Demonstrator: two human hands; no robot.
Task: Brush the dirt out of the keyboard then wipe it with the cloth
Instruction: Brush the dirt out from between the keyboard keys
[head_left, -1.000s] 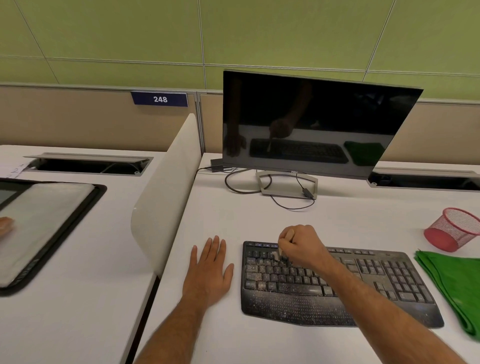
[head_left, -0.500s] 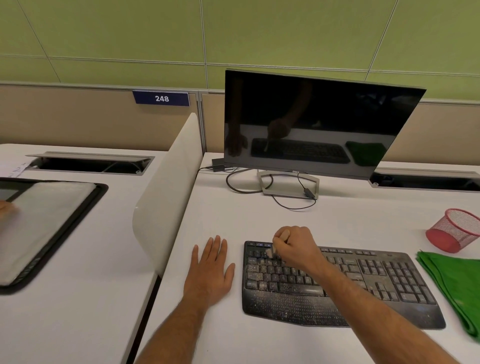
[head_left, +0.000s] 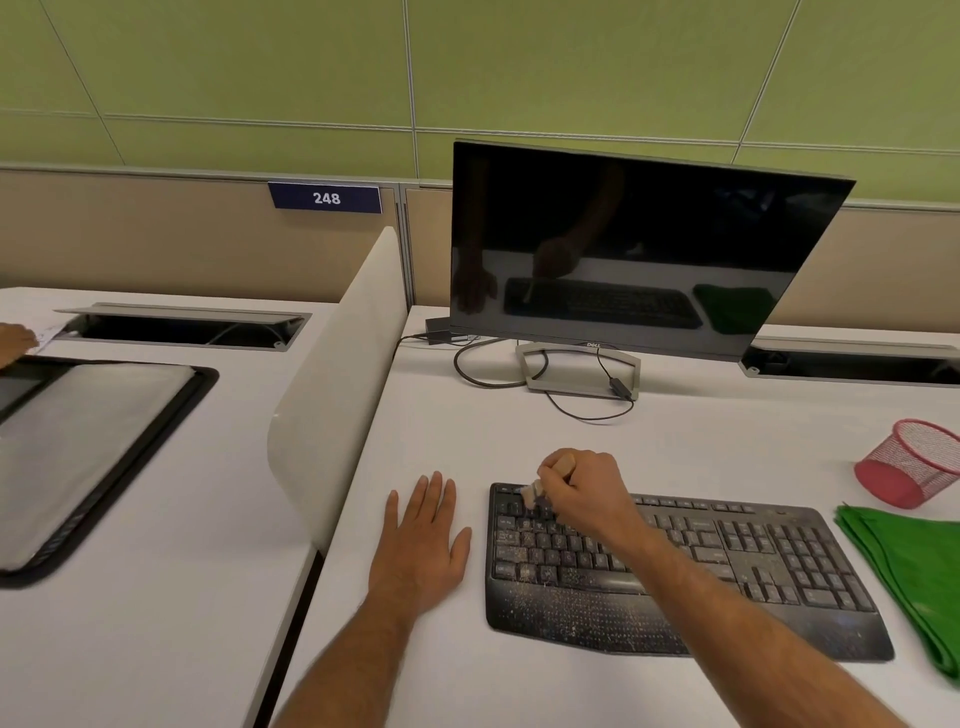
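A black keyboard (head_left: 727, 571) speckled with pale dirt lies on the white desk in front of me. My right hand (head_left: 584, 491) grips a small brush (head_left: 535, 493) with a wooden handle, its pale bristles touching the keys at the keyboard's top left corner. My left hand (head_left: 421, 540) rests flat on the desk just left of the keyboard, fingers straight. A folded green cloth (head_left: 914, 571) lies on the desk to the right of the keyboard, partly cut off by the frame edge.
A dark monitor (head_left: 644, 249) on a grey stand with loose cables stands behind the keyboard. A red mesh cup (head_left: 914, 467) sits at the right. A white divider panel (head_left: 337, 395) separates a neighbouring desk, where a black tray (head_left: 93, 457) lies and another person's hand shows.
My right hand has swept the brush leftward and toward the back of the keyboard, from the upper key rows to the top left corner. My left hand has stayed put.
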